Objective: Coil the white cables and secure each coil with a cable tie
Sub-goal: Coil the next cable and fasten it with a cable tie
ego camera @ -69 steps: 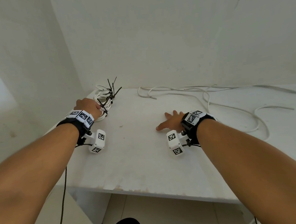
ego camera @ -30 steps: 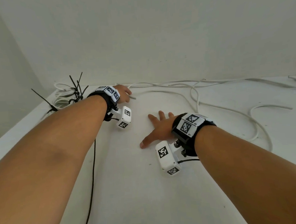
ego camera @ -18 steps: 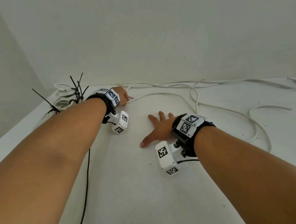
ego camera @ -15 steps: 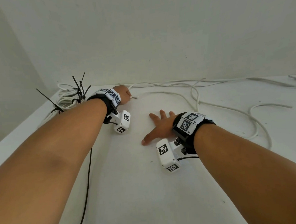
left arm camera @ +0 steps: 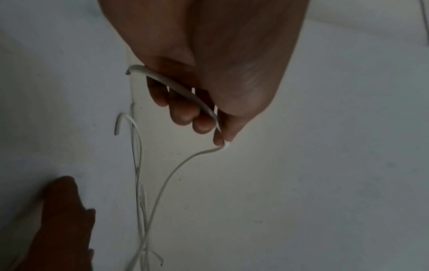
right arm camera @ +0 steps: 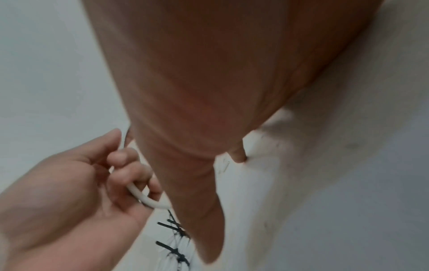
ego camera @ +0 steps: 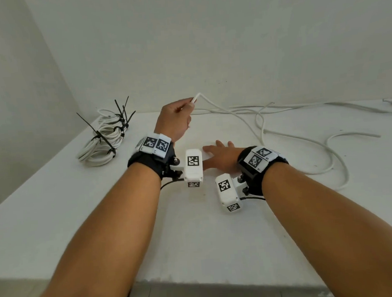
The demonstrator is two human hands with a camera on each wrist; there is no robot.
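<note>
My left hand (ego camera: 177,117) is raised above the white table (ego camera: 195,235) and grips the end of a loose white cable (ego camera: 224,107). The cable (left arm camera: 178,88) runs across the curled fingers (left arm camera: 183,113) and is pinched at the thumb tip, then hangs down to the table. The same hand (right arm camera: 76,183) and cable (right arm camera: 144,196) show in the right wrist view. My right hand (ego camera: 220,155) lies flat on the table with straight fingers, holding nothing. Tied coils (ego camera: 102,140) with black cable ties (ego camera: 121,111) lie at the back left.
More loose white cable (ego camera: 328,154) snakes over the back and right of the table, along the white wall (ego camera: 207,44). Another cable end (left arm camera: 118,124) lies on the table below my left hand. The table's front edge (ego camera: 198,279) is near my forearms.
My left hand has lifted off the table with the cable end in its grip and drawn back toward me. The right hand stays flat on the table.
</note>
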